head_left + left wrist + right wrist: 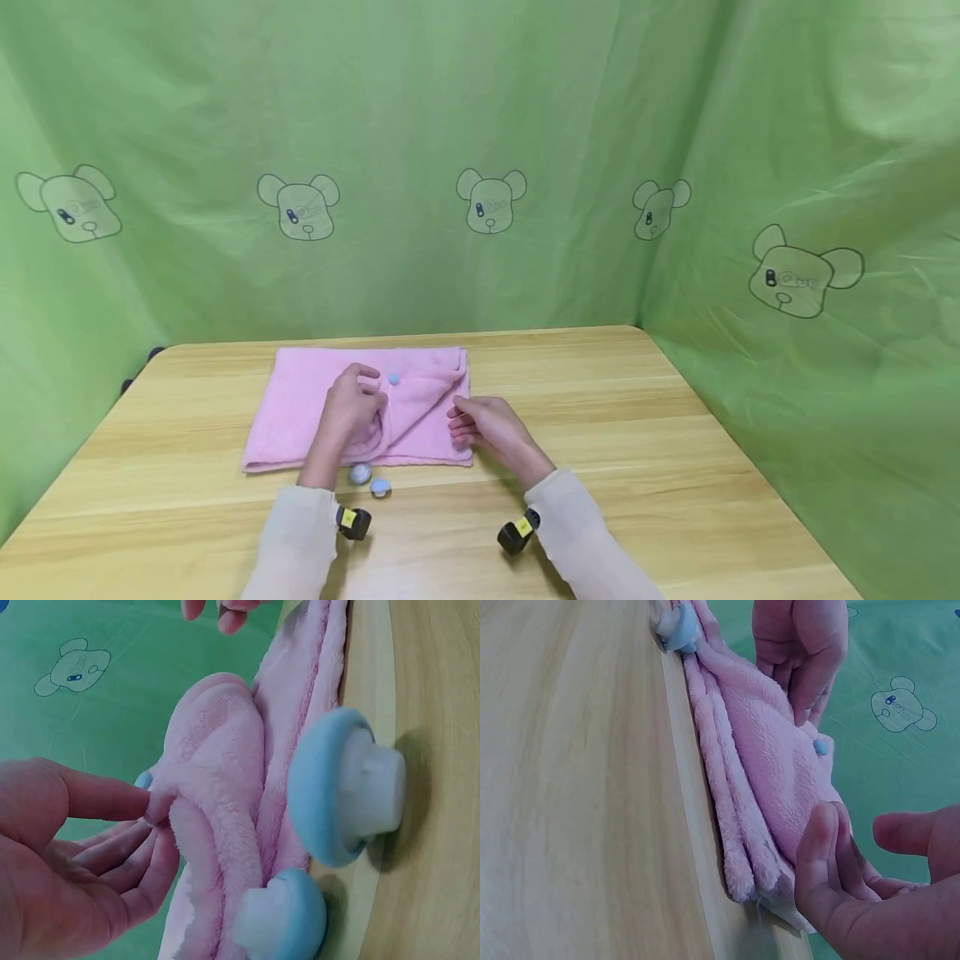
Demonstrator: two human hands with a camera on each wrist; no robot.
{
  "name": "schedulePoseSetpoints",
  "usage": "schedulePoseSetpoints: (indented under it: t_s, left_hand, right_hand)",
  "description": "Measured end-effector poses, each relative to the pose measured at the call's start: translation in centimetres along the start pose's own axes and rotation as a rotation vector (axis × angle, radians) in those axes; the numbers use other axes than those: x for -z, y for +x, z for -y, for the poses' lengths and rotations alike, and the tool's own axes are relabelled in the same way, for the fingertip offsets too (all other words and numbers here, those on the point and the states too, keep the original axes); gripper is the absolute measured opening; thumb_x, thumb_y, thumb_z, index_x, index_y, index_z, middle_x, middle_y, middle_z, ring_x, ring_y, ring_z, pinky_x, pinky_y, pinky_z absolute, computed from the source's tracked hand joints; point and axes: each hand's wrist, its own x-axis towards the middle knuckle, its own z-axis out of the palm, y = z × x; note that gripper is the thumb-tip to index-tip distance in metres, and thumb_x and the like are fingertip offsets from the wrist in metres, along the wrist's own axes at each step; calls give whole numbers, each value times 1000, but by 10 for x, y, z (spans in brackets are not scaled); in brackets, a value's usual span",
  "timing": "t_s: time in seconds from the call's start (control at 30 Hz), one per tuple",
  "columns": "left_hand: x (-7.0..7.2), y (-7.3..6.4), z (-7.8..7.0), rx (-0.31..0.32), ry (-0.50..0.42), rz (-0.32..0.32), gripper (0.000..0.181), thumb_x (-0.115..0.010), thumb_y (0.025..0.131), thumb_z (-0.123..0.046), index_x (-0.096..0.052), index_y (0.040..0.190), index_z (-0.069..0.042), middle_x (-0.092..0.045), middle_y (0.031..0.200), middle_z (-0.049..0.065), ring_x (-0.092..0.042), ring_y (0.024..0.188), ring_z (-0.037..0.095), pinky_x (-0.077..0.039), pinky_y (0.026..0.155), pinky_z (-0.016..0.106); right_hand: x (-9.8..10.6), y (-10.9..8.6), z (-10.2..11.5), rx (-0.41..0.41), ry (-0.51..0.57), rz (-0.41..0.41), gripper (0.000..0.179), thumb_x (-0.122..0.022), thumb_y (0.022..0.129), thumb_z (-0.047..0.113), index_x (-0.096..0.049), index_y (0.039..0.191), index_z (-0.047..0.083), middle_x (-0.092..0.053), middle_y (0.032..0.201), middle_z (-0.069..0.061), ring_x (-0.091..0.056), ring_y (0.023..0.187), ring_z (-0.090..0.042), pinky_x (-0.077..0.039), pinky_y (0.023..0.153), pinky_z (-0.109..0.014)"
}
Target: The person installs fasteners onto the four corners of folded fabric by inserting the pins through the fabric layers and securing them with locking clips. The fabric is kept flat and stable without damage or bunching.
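A folded pink plush cloth (307, 387) lies on the table, its upper layer turned back in a diagonal fold. My left hand (354, 408) pinches a bit of the cloth between thumb and fingers, lifting it in the left wrist view. A small light-blue knob (393, 379) shows on the cloth beside that hand. At the cloth's right edge is my right hand (491, 427), fingers loosely bent and the thumb apart from them. Two blue-and-white mushroom-shaped clips, one (337, 787) nearer the left wrist camera and another (289, 915), sit before the cloth's front edge.
The wooden table (637, 467) carries the cloth and the clips. A green curtain (405, 275) printed with bear heads hangs behind and at both sides. A small black camera with a yellow label (354, 522) is strapped to the left wrist, and another camera (514, 537) to the right.
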Motion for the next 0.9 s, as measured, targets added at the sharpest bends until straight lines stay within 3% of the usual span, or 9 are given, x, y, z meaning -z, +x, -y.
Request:
schedulePoseSetpoints:
  t_s: [0.13, 0.2, 0.37, 0.57, 0.7, 0.9]
  left_hand:
    - [0, -1, -2, -5, -21, -23, 52, -66, 83, 4, -55, 131, -14, -71, 111, 19, -68, 79, 23, -52, 58, 27]
    - [0, -2, -3, -17, -31, -33, 45, -64, 82, 5, -61, 122, -14, -72, 103, 16, -64, 72, 20, -49, 55, 26]
    - [-1, -3, -3, -49, -2, -27, 44, -62, 81, 4, -72, 120, -15, -73, 103, 17, -64, 70, 20, -50, 56, 26]
    - [-2, -2, 2, -46, 66, -10, 49, -60, 80, 3, -72, 124, -14, -72, 107, 19, -63, 67, 18, -50, 58, 25]
    - [-2, -2, 4, -41, 72, 12, 49, -64, 78, 5, -74, 122, -14, -73, 103, 18, -62, 61, 18, -49, 54, 25]
    - [-1, -1, 3, -47, 148, -10, 44, -70, 77, 2, -77, 117, -17, -77, 99, 14, -63, 63, 17, -47, 58, 25]
  right_hand:
    - [0, 0, 0, -4, 1, -4, 37, -52, 105, 18, -60, 116, -16, -65, 83, -5, -63, 72, -12, -58, 69, -23]
    - [0, 0, 0, -5, -2, -5, 37, -51, 105, 17, -60, 116, -16, -64, 83, -5, -63, 72, -12, -58, 69, -23]
    - [0, 0, 0, -3, -12, -4, 36, -50, 105, 17, -60, 115, -16, -64, 83, -6, -63, 73, -12, -57, 70, -23]
    - [0, -1, 0, 1, -16, 1, 35, -49, 105, 16, -60, 115, -16, -64, 83, -6, -63, 73, -13, -58, 70, -23]
    - [1, -1, 0, 1, -16, 4, 34, -48, 105, 15, -60, 114, -16, -64, 83, -6, -63, 73, -13, -58, 70, -23]
    - [1, 0, 0, 3, -15, 4, 34, -48, 106, 15, -61, 112, -16, -64, 82, -6, -63, 72, -13, -57, 69, -23]
